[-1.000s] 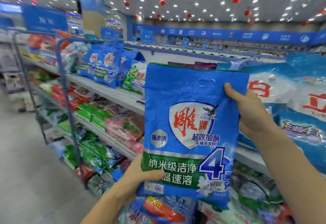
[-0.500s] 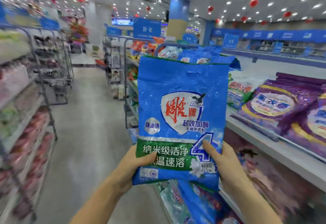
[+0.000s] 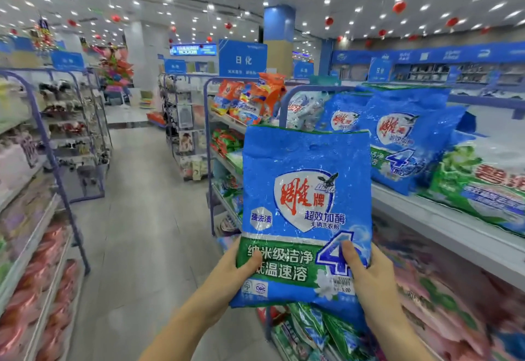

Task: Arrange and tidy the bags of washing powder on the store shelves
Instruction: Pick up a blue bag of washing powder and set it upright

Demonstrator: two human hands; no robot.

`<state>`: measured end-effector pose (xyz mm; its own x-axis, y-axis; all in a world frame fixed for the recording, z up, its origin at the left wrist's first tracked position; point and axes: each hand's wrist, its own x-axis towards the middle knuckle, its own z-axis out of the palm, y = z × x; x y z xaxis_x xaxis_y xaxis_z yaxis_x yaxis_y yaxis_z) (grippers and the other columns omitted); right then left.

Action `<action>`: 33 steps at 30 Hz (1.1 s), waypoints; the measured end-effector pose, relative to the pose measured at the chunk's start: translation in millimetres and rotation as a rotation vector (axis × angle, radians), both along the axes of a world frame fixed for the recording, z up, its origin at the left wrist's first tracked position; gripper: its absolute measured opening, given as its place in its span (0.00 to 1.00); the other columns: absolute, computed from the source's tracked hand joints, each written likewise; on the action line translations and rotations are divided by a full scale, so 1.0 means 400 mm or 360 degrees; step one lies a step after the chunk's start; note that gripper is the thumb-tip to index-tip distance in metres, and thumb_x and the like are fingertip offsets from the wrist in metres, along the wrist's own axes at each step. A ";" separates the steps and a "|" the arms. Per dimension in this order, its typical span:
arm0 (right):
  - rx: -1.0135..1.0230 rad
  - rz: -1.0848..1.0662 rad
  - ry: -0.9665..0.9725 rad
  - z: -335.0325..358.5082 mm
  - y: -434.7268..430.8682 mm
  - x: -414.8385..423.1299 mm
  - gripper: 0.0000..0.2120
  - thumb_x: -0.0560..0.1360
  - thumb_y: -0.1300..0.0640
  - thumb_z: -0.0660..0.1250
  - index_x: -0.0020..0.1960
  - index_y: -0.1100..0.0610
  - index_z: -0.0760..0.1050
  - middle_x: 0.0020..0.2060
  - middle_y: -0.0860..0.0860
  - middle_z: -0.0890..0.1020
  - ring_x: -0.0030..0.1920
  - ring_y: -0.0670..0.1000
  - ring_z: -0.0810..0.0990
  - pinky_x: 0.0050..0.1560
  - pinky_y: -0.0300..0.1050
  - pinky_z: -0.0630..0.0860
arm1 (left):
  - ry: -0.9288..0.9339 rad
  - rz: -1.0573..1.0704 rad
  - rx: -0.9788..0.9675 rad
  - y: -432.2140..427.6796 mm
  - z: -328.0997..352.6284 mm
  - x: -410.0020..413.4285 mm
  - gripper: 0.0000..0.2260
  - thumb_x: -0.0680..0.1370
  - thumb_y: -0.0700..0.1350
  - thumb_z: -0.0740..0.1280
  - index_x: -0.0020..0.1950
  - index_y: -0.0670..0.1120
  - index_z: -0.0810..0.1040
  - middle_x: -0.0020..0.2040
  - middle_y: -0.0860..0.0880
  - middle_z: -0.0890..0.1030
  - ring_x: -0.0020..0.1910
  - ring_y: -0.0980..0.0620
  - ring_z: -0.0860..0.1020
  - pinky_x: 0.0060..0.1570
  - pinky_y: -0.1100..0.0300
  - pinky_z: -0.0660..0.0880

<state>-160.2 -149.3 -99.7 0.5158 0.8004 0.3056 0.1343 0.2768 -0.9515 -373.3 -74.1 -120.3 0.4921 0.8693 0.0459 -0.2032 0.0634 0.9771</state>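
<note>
The bag (image 3: 306, 190) is held upright in the air over the aisle floor (image 3: 142, 218), front facing the camera, just off the left end of the top shelf (image 3: 443, 218) and not touching it. Both grips hold its lower part. The left grip (image 3: 235, 272) pinches the bottom left corner: the thumb (image 3: 252, 258) lies across the green band on the front, and the other fingers are hidden behind the bag. The right grip (image 3: 369, 278) pinches the bottom right corner the same way, its thumb (image 3: 349, 252) pressed on the large "4", just above a small price sticker (image 3: 343, 286).

On the top shelf, near its left end, matching blue bags (image 3: 403, 138) stand leaning back, one behind another. Just to their right, at the shelf's front edge, lies a green and white bag (image 3: 477, 184). Orange bags (image 3: 250, 96) stand on the top of the next rack along the aisle, under a blue sign (image 3: 243, 60). Pink bags (image 3: 426, 289) fill the shelf below, blurred. Green bags (image 3: 312, 329) lie low down, under the held bag. Across the aisle a left rack (image 3: 42, 218) carries pink and red packs.
</note>
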 end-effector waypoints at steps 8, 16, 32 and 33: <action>-0.0041 -0.0208 -0.0056 0.015 0.234 0.092 0.13 0.69 0.45 0.65 0.42 0.55 0.78 0.33 0.53 0.85 0.32 0.54 0.83 0.34 0.47 0.79 | -0.0011 -0.0058 0.0151 0.321 0.014 0.136 0.34 0.61 0.62 0.77 0.63 0.52 0.73 0.56 0.51 0.83 0.54 0.48 0.82 0.49 0.57 0.79; -0.0005 -0.0385 -0.0134 0.133 0.495 0.260 0.15 0.70 0.42 0.64 0.45 0.53 0.77 0.39 0.54 0.85 0.40 0.55 0.84 0.42 0.52 0.80 | -0.0001 -0.0233 0.0360 0.654 0.136 0.346 0.20 0.66 0.56 0.70 0.56 0.58 0.72 0.49 0.65 0.83 0.48 0.64 0.81 0.45 0.68 0.78; -0.0114 -0.0905 -0.0162 0.281 0.922 0.448 0.10 0.80 0.53 0.60 0.54 0.59 0.73 0.52 0.62 0.80 0.54 0.63 0.78 0.58 0.61 0.74 | -0.0027 -0.0636 0.0382 1.204 0.318 0.714 0.08 0.78 0.39 0.65 0.53 0.51 0.76 0.46 0.52 0.84 0.40 0.54 0.84 0.35 0.60 0.80; -0.0133 -0.0940 -0.0144 0.280 0.940 0.448 0.08 0.80 0.53 0.60 0.54 0.56 0.73 0.52 0.59 0.80 0.55 0.62 0.78 0.58 0.60 0.74 | -0.0013 -0.0658 0.0417 1.224 0.319 0.725 0.08 0.78 0.39 0.65 0.54 0.50 0.76 0.47 0.51 0.84 0.40 0.54 0.84 0.36 0.61 0.80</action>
